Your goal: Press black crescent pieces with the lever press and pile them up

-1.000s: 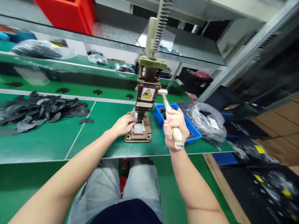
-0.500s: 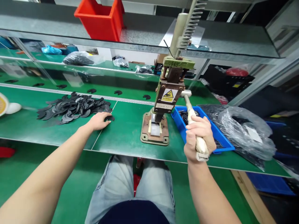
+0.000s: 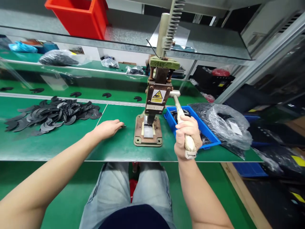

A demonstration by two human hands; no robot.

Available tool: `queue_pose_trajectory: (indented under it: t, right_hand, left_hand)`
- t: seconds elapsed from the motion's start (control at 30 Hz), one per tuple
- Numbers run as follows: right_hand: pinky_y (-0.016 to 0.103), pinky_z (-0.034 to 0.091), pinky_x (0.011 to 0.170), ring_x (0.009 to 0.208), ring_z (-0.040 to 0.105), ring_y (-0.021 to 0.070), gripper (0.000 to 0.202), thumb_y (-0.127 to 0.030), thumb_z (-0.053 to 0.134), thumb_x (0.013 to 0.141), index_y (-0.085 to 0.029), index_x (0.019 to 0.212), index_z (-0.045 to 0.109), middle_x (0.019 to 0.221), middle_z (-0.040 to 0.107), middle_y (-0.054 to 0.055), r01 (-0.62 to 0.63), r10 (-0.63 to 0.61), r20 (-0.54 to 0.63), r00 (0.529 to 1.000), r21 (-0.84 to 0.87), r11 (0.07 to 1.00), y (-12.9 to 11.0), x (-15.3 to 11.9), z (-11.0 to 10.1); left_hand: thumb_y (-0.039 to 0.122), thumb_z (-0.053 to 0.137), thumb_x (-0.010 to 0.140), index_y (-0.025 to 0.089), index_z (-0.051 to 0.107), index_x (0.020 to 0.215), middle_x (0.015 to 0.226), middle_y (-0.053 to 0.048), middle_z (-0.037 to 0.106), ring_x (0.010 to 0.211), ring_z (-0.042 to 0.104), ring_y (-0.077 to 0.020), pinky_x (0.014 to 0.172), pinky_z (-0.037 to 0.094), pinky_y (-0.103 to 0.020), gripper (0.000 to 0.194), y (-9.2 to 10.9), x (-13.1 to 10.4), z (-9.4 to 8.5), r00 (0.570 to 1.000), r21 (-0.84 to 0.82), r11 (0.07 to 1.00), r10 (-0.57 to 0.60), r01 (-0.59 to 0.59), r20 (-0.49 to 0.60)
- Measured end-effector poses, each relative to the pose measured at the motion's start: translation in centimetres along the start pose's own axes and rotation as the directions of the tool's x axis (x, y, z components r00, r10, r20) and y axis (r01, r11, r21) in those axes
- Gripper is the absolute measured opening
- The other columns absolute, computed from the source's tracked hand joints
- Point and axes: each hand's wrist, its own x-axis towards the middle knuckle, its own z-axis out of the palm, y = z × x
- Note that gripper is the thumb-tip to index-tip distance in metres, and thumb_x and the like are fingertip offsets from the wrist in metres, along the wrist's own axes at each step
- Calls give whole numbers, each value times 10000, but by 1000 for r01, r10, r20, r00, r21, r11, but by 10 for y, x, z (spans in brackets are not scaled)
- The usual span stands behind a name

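My left hand [image 3: 110, 128] is closed on a small black curved piece [image 3: 124, 126], mostly hidden by the fingers, just left of the hand press [image 3: 156, 98]. A pile of black crescent-shaped pieces [image 3: 57, 114] lies to the left of that hand. My right hand [image 3: 188, 135] is wrapped round the cloth-wrapped lever [image 3: 179, 109] on the press's right side. The press stands on a bolted base plate [image 3: 138, 140] with a pale block [image 3: 148, 131] under its ram. A yellow warning label is on its front.
Right of the press stands a blue tray [image 3: 211, 133] with dark pieces, beside a clear plastic bag [image 3: 228, 124]. Several black pieces [image 3: 106, 95] lie spaced along the green strip behind. A red bin [image 3: 81, 19] sits on the overhead shelf [image 3: 128, 28].
My left hand has moved from beside the pile toward the press, taking a black piece with it. My right hand stays on the lever. The view has turned to the right.
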Motion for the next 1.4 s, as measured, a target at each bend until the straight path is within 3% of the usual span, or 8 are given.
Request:
queue_pose_trajectory:
  t: [0.1, 0.17, 0.27, 0.37, 0.6, 0.83, 1.1, 1.4]
  right_hand:
    - [605, 435, 1158, 1093, 757, 280, 159, -289, 684, 928, -235, 802, 603, 840, 718, -17, 4, -4, -13, 1000, 8, 1000, 1, -1, 1]
    - [607, 444, 1154, 1097, 755, 280, 163, -293, 679, 935, -237, 804, 601, 843, 717, -16, -2, 2, -11, 1000, -1, 1000, 0, -1, 0]
    - [611, 446, 1161, 1097, 755, 270, 179, -301, 669, 948, -236, 799, 593, 843, 712, -22, -5, 5, -8, 1000, -18, 1000, -2, -1, 0]
    - [613, 444, 1161, 1102, 752, 263, 179, -295, 665, 952, -232, 801, 594, 846, 713, -27, -14, 14, -11, 1000, -4, 1000, -3, -1, 1]
    - [629, 425, 1178, 1120, 746, 268, 160, -280, 654, 950, -234, 806, 601, 850, 710, -23, -15, 15, -13, 1000, 11, 1000, -5, -1, 2]
    - [600, 413, 1204, 1151, 740, 251, 137, -248, 663, 929, -238, 806, 602, 852, 714, -34, -25, 25, 19, 999, 1, 1000, -5, -1, -2]
    - [659, 242, 1328, 1247, 727, 274, 172, -437, 685, 941, -269, 952, 649, 1010, 769, -34, 23, -27, 187, 982, 23, 999, -5, 4, -21]
    - [630, 405, 1246, 1117, 765, 247, 155, -285, 639, 951, -260, 799, 619, 861, 752, -44, 71, -68, 106, 992, -22, 997, -3, 3, -14]
  left_hand:
    - [343, 489, 1055, 248, 638, 1362, 1200, -113, 758, 1064, 738, -276, 898, 545, -360, 354, 29, 16, 7, 997, -208, 978, 10, -27, -79]
    - [383, 578, 1013, 236, 672, 1252, 1126, -94, 782, 1003, 745, -265, 861, 549, -349, 296, 42, 25, 14, 983, -399, 915, -124, 62, -132]
    - [514, 688, 933, 216, 687, 1021, 876, -47, 767, 766, 716, -212, 696, 533, -302, 311, 51, 35, 23, 925, -710, 677, -366, 193, -97]
    - [630, 728, 879, 206, 647, 923, 694, -6, 697, 591, 649, -160, 568, 490, -256, 434, 55, 42, 22, 894, -875, 437, -447, 209, -10]
    - [661, 645, 969, 229, 520, 914, 525, 13, 653, 418, 606, -146, 431, 437, -218, 453, 83, 66, -6, 949, -922, 295, -264, 250, 173]
    - [523, 805, 917, 200, 533, 1033, 587, -7, 700, 474, 689, -155, 469, 513, -206, 438, 107, 94, -13, 944, -937, 140, -136, 320, 302]
    - [346, 764, 959, 188, 625, 1112, 531, 24, 643, 432, 640, -153, 429, 477, -203, 260, 110, 109, -30, 906, -850, 317, -176, 421, 384]
    - [303, 718, 977, 186, 640, 1176, 503, 36, 613, 412, 601, -148, 427, 432, -208, 244, 126, 117, -36, 876, -782, 397, -256, 481, 408]
